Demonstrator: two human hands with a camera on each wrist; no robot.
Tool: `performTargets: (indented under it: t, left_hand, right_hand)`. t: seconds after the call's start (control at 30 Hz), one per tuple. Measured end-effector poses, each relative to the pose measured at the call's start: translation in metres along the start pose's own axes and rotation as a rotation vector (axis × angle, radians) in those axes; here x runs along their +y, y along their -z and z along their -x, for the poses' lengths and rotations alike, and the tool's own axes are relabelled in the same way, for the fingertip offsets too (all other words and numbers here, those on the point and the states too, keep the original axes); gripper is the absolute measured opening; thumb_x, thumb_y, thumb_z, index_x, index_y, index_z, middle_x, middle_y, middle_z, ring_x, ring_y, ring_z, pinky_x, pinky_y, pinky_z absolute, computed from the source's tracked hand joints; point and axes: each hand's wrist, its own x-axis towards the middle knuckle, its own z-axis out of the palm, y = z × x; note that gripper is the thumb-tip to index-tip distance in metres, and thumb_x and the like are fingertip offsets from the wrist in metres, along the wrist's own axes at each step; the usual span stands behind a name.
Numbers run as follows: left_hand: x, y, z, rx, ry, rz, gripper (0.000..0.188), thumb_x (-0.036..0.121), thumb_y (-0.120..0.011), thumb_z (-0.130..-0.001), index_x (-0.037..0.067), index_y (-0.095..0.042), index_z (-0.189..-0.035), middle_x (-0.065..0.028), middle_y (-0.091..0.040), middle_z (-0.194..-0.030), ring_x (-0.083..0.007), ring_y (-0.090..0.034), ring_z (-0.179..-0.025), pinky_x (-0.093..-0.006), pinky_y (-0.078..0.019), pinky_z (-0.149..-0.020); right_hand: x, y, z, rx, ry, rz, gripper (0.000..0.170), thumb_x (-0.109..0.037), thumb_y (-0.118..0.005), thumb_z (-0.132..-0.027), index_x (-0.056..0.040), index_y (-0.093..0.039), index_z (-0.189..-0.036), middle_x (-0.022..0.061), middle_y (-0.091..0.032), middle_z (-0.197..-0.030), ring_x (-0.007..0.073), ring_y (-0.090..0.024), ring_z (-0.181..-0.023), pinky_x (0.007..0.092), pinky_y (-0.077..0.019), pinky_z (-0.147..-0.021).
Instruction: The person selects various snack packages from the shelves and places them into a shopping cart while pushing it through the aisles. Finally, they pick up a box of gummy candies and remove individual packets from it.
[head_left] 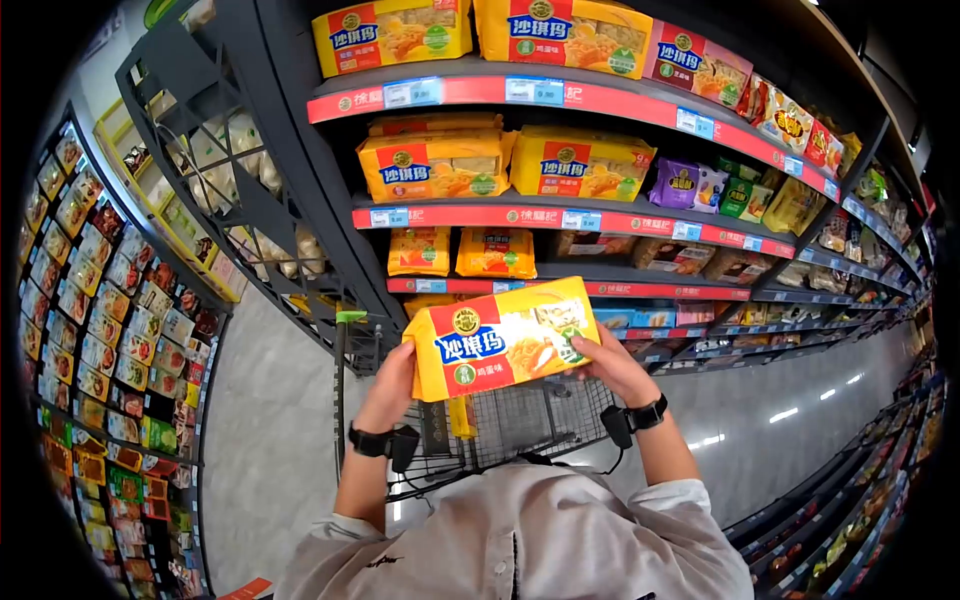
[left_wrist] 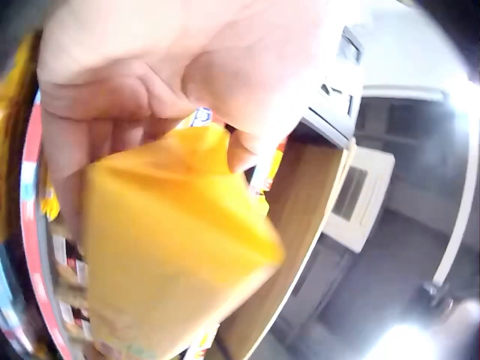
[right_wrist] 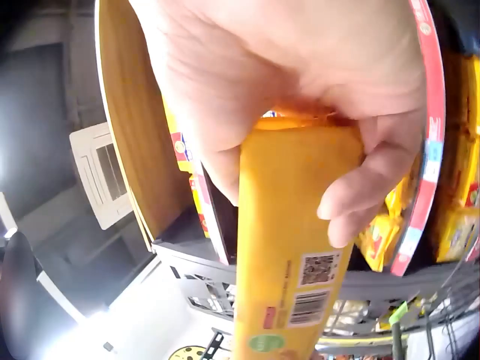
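Note:
Both hands hold a yellow and red packet of sachima [head_left: 505, 345] in front of the body, its printed front facing up toward the head camera. At the packet's left end, the left hand [head_left: 393, 378] grips the side; in the left wrist view its fingers curl behind the folded yellow end [left_wrist: 169, 240]. On the opposite end, the right hand [head_left: 615, 370] has its thumb over the front. The right wrist view shows that hand [right_wrist: 292, 67] gripping the packet's side, where a barcode and a square code [right_wrist: 319, 268] are printed.
A wire shopping cart [head_left: 530, 420] stands below the packet. Ahead are shelves with more yellow sachima packets [head_left: 435, 168] above red price strips [head_left: 480, 217]. To the left, a rack of packaged goods [head_left: 100, 310] lines the grey floor [head_left: 260, 400].

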Motion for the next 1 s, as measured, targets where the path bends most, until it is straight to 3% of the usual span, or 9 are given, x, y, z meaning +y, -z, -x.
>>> performTargets:
  t: [0.07, 0.17, 0.27, 0.37, 0.53, 0.6, 0.8, 0.9, 1.0]
  left_hand:
    - [0.023, -0.061, 0.002, 0.043, 0.083, -0.423, 0.054, 0.019, -0.057, -0.097, 0.0, -0.036, -0.143, -0.0092, -0.055, -0.135, -0.0189, -0.053, -0.125, -0.0352, -0.0452, -0.103]
    - [0.004, -0.076, -0.003, 0.174, -0.343, -1.145, 0.082, 0.016, -0.081, -0.078, -0.001, -0.034, -0.143, -0.0129, -0.059, -0.127, -0.0244, -0.059, -0.117, -0.0342, -0.0444, -0.102]
    - [0.034, -0.121, -0.026, 0.105, -0.768, -1.207, 0.076, 0.012, -0.083, -0.075, -0.002, -0.041, -0.137, -0.0139, -0.06, -0.126, -0.0245, -0.059, -0.117, -0.0345, -0.0436, -0.103]
    - [0.072, -0.162, -0.054, 0.036, -0.99, -1.03, 0.069, 0.004, -0.082, -0.071, 0.001, -0.05, -0.132, -0.0139, -0.059, -0.131, -0.0249, -0.055, -0.123, -0.0353, -0.0418, -0.105]
    - [0.153, -0.22, -0.129, 0.225, -1.663, -1.591, 0.049, 0.003, -0.076, -0.077, 0.0, -0.058, -0.122, -0.0155, -0.063, -0.124, -0.0292, -0.061, -0.115, -0.0335, -0.0472, -0.097]
    - [0.179, -0.206, -0.176, -0.016, -1.269, -1.09, 0.035, 0.001, -0.073, -0.084, 0.002, -0.061, -0.116, -0.0076, -0.068, -0.112, -0.0194, -0.065, -0.106, -0.0316, -0.0514, -0.088]
    - [0.238, -0.229, -0.261, 0.441, -1.021, -1.663, 0.055, 0.044, -0.072, -0.088, -0.001, -0.058, -0.115, -0.0206, -0.07, -0.107, -0.0283, -0.069, -0.096, -0.0367, -0.0539, -0.085]
    - [0.228, -0.236, -0.269, 0.559, -0.881, -1.792, 0.064, 0.058, -0.06, -0.091, -0.004, -0.06, -0.108, -0.0233, -0.07, -0.101, -0.0318, -0.069, -0.093, -0.0389, -0.0539, -0.082]
    - [0.225, -0.237, -0.274, 0.587, -0.885, -1.772, 0.06, 0.057, -0.059, -0.092, -0.002, -0.061, -0.102, -0.0228, -0.07, -0.097, -0.0327, -0.069, -0.09, -0.0399, -0.0538, -0.08]
  right_hand:
    - [-0.01, 0.008, 0.011, 0.067, 0.097, -0.011, 0.067, -0.024, -0.069, -0.093, -0.0067, -0.033, -0.146, 0.0055, -0.058, -0.126, 0.0105, -0.06, -0.105, 0.0261, -0.053, -0.081]
    - [-0.023, 0.02, 0.027, 0.055, 0.476, 0.125, 0.076, -0.015, -0.073, -0.089, 0.0, -0.028, -0.149, 0.0068, -0.047, -0.141, 0.0142, -0.044, -0.129, 0.0337, -0.035, -0.11]
    - [-0.06, 0.036, 0.039, 0.316, 0.821, 0.752, 0.067, -0.011, -0.073, -0.084, -0.0009, -0.043, -0.142, 0.0159, -0.048, -0.143, 0.0276, -0.048, -0.131, 0.0368, -0.0376, -0.109]
    - [-0.112, 0.036, 0.028, 0.484, 1.056, 0.701, 0.066, -0.015, -0.073, -0.083, -0.0002, -0.045, -0.141, 0.0191, -0.048, -0.142, 0.0341, -0.047, -0.133, 0.041, -0.036, -0.11]
    - [-0.202, 0.055, -0.021, 0.642, 1.437, 0.619, 0.065, -0.013, -0.073, -0.084, -0.0006, -0.045, -0.14, 0.019, -0.048, -0.141, 0.0338, -0.047, -0.132, 0.0414, -0.0373, -0.109]
    - [-0.238, 0.047, -0.036, 0.562, 1.399, 0.364, 0.064, -0.015, -0.074, -0.084, -0.0021, -0.046, -0.14, 0.0182, -0.052, -0.136, 0.0326, -0.051, -0.126, 0.043, -0.0412, -0.104]
    - [-0.301, 0.091, -0.123, 1.219, 1.489, 1.176, 0.044, -0.034, -0.07, -0.087, -0.0024, -0.062, -0.116, 0.0177, -0.062, -0.119, 0.0356, -0.052, -0.118, 0.0488, -0.0414, -0.098]
    - [-0.294, 0.099, -0.13, 1.122, 1.203, 1.236, 0.036, -0.037, -0.066, -0.089, -0.0036, -0.067, -0.103, 0.0129, -0.068, -0.094, 0.0293, -0.06, -0.1, 0.0433, -0.0393, -0.098]
    - [-0.286, 0.108, -0.137, 1.232, 1.428, 1.289, 0.03, -0.032, -0.064, -0.091, -0.0046, -0.067, -0.103, 0.0111, -0.068, -0.084, 0.0288, -0.062, -0.087, 0.0417, -0.0406, -0.093]
